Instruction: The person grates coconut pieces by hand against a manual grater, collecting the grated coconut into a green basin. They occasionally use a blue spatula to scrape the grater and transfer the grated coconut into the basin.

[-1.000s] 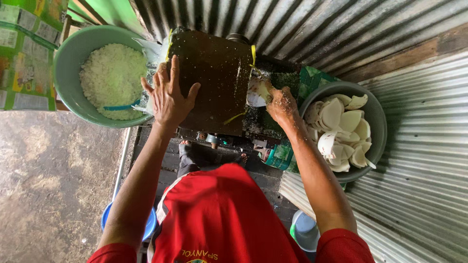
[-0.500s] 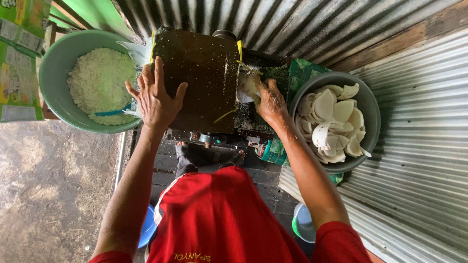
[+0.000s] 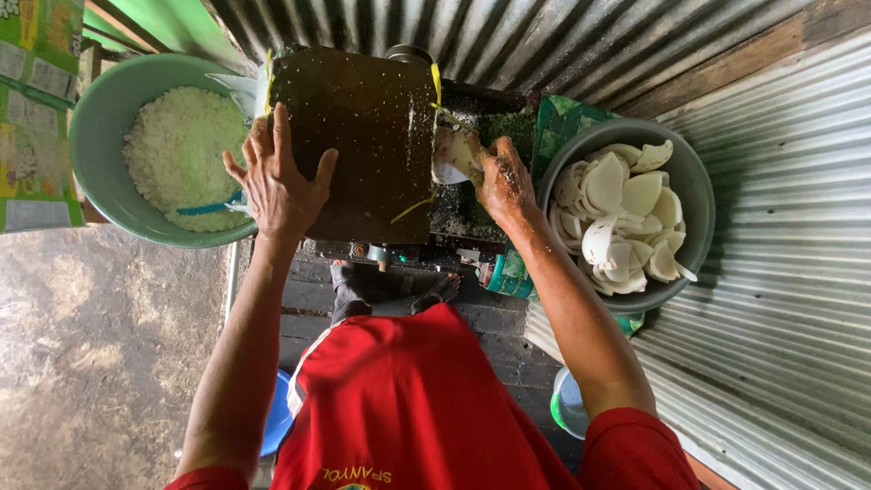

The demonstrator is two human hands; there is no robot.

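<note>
A dark green grating machine (image 3: 363,118) stands in front of me. My left hand (image 3: 277,181) lies flat, fingers spread, on its left side. My right hand (image 3: 501,181) grips a white coconut piece (image 3: 451,159) and presses it against the machine's right opening. To the right, a grey basin (image 3: 697,195) is full of several white coconut pieces (image 3: 621,218). On the left, a pale green basin (image 3: 104,136) holds grated white coconut (image 3: 177,150).
Corrugated metal sheets (image 3: 780,299) run behind and along the right. A concrete floor (image 3: 82,363) lies at left. My red shirt (image 3: 408,408) and feet (image 3: 390,286) show below, with a blue object (image 3: 277,417) and a small cup (image 3: 570,404) near them.
My head view has shifted. My right hand has moved left from the grey basin's edge to the machine's opening with a coconut piece. The left hand stays on the machine.
</note>
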